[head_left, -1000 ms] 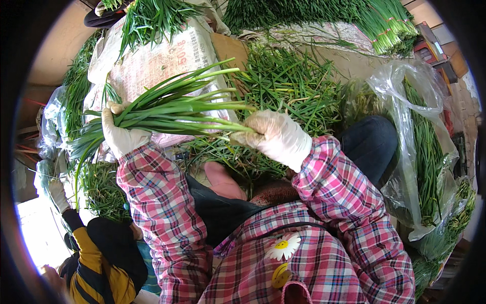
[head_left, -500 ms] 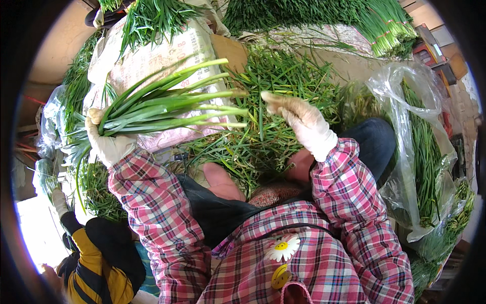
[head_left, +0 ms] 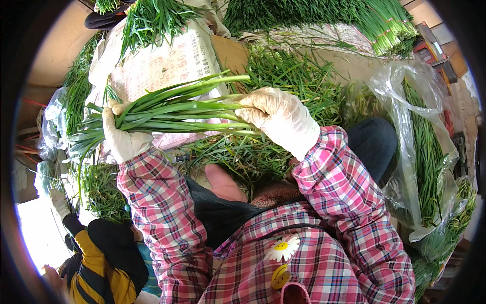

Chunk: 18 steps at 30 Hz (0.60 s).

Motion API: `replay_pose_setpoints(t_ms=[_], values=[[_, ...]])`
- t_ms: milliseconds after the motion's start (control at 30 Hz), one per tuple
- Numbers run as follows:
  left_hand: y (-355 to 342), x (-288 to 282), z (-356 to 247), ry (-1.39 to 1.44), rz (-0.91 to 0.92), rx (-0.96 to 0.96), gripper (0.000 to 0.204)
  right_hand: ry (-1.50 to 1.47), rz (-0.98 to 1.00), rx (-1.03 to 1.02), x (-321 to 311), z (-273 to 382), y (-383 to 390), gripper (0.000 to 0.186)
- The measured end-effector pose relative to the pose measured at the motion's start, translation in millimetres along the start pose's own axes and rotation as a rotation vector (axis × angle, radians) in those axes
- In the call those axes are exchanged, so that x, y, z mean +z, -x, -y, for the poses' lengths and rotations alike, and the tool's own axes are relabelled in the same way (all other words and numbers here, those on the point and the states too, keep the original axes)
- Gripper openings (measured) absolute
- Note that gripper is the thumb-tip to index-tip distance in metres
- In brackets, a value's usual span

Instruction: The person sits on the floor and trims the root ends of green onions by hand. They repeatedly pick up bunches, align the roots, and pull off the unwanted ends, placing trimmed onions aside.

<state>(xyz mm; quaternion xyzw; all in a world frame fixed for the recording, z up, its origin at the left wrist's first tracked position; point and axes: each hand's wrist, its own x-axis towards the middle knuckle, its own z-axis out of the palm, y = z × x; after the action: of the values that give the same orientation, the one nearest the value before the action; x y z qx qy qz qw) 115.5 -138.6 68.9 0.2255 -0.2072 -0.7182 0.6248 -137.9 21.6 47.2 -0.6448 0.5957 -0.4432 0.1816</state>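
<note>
My gloved left hand (head_left: 124, 142) is wrapped round the leafy part of a bunch of garlic chives (head_left: 185, 112), held sideways in front of me. The pale stalk ends point right, and the leaf tips hang past my hand to the left. My gloved right hand (head_left: 283, 117) is closed at the stalk ends, its fingertips pinching some of them. One thick stalk sticks out above those fingers. Below the bunch, a heap of loose green leaves (head_left: 293, 71) covers the floor between my legs.
A printed white sack (head_left: 162, 66) with chives on top stands at the far left. Tied bundles (head_left: 382, 33) lie at the far right. A clear plastic bag (head_left: 405, 147) of chives is beside my right knee. Another person in a yellow and black top (head_left: 93, 258) sits lower left.
My right hand has moved left and closed on the stalk ends; before, it was apart from them. My left hand and the bunch have shifted slightly right.
</note>
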Motion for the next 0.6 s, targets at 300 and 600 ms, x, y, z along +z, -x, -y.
replay_pose_setpoints(t_ms=[300,600], values=[[1.7,1.2,1.4,-0.107,-0.113,0.020,0.013,-0.255,0.202,0.121,-11.9,-19.1,6.9,0.023],[-2.7,-7.0,-0.2,0.003,-0.034,-0.062,0.013,-0.940,0.187,0.468,-16.4,-11.5,18.5,0.029]])
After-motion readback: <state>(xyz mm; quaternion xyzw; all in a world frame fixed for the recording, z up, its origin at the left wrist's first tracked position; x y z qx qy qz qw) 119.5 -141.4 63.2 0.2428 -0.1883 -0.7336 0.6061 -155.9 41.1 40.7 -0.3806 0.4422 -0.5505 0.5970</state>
